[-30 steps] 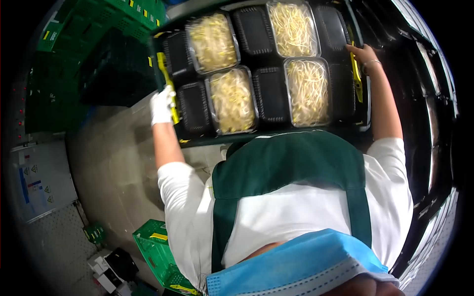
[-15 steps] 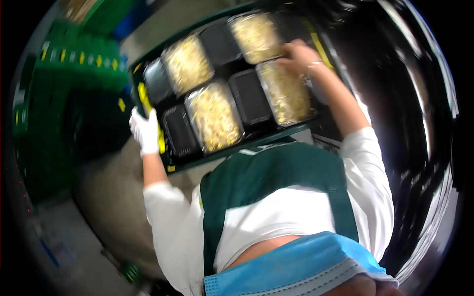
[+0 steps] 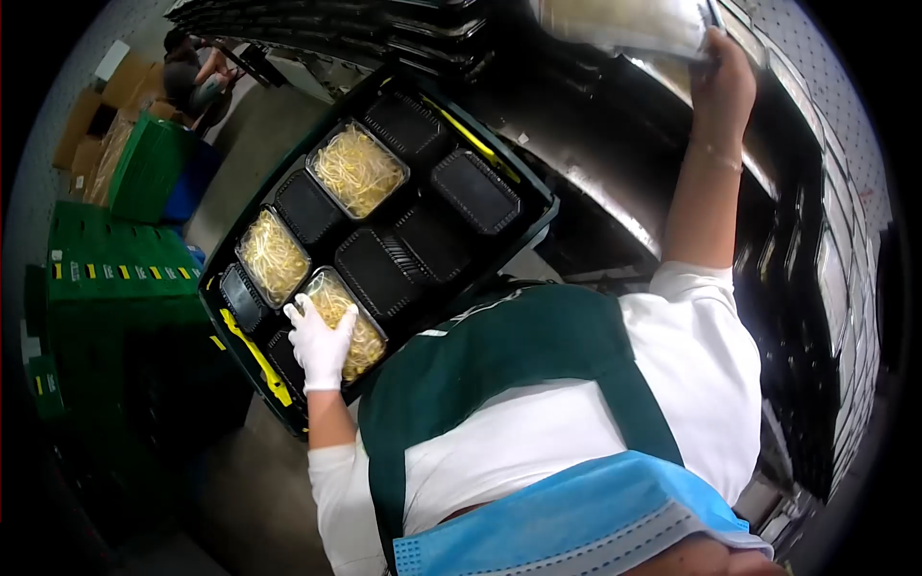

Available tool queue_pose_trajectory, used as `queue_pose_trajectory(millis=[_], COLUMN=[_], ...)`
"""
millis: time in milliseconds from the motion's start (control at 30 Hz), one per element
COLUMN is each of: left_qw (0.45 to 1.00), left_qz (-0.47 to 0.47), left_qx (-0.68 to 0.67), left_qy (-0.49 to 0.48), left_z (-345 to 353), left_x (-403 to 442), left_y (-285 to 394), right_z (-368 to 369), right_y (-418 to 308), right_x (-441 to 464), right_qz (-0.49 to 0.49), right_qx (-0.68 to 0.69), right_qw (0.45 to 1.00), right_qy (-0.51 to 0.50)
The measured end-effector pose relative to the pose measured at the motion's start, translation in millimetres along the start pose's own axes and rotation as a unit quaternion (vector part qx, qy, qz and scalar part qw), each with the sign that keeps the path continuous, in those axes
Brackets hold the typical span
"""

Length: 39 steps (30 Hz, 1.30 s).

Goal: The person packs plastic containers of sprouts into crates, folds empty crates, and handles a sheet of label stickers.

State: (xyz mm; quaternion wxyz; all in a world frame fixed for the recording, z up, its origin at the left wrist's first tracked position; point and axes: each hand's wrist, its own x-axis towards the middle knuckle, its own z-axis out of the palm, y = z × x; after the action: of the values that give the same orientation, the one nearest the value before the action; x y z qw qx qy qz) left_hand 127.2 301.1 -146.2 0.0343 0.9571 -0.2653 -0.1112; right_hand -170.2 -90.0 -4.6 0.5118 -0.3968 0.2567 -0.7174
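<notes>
My white-gloved left hand (image 3: 322, 346) is spread over a clear-topped pack of bean sprouts (image 3: 363, 348) at the near side of a dark crate (image 3: 547, 216). Its thumb and fingers are apart and rest on the pack. My bare right hand (image 3: 725, 82) is raised far to the upper right. It grips the corner of a pack of bean sprouts (image 3: 624, 24), partly cut off by the top edge of the view. Two more bean sprout packs, one at the far side (image 3: 357, 171) and one at the left (image 3: 274, 254), sit in the crate among several black trays (image 3: 475, 192).
Stacked black trays or racks (image 3: 442, 38) line the back and right side. Green crates (image 3: 125, 259) are piled at the left, with cardboard boxes (image 3: 120, 82) behind. A person (image 3: 197, 77) sits in the far left background. Yellow handles (image 3: 257, 360) mark the crate's ends.
My right hand has lifted a pack out of the crate and swung up and right with it. My left hand has moved from the crate's end onto a pack. The view has turned.
</notes>
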Motion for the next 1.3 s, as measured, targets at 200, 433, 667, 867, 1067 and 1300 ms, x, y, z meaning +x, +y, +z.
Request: queue_pose_trajectory(millis=[200, 433, 667, 867, 1067, 1300], left_qw=[0.979, 0.889, 0.795, 0.661, 0.467, 0.667], left_qz=[0.037, -0.194, -0.008, 0.089, 0.188, 0.281], left_qx=[-0.095, -0.415, -0.589, -0.745, -0.795, -0.61], left_qy=[0.179, -0.023, 0.143, 0.023, -0.338, -0.323], left_z=[49.6, 29.7, -45.2, -77.2, -9.7, 3.4], left_x=[40.2, 38.2, -20.1, -0.4, -9.5, 41.8], left_y=[-27.7, -63.6, -45.7, 116.6, 265.7, 221.4], right_z=[-6.8, -11.1, -57.8, -21.0, -87.2, -97.9], right_y=[78.3, 113.9, 58.8, 61.1, 60.7, 166.9], right_x=[105.2, 137.3, -23.6, -173.7, -148.4, -77.4], right_qz=[0.058, 0.12, 0.06, 0.346, 0.299, 0.511], right_qx=[0.019, -0.031, -0.187, -0.017, -0.003, -0.119], right_qw=[0.997, 0.986, 0.958, 0.714, 0.943, 0.849], right_qy=[-0.052, -0.111, -0.209, -0.609, -0.146, -0.062])
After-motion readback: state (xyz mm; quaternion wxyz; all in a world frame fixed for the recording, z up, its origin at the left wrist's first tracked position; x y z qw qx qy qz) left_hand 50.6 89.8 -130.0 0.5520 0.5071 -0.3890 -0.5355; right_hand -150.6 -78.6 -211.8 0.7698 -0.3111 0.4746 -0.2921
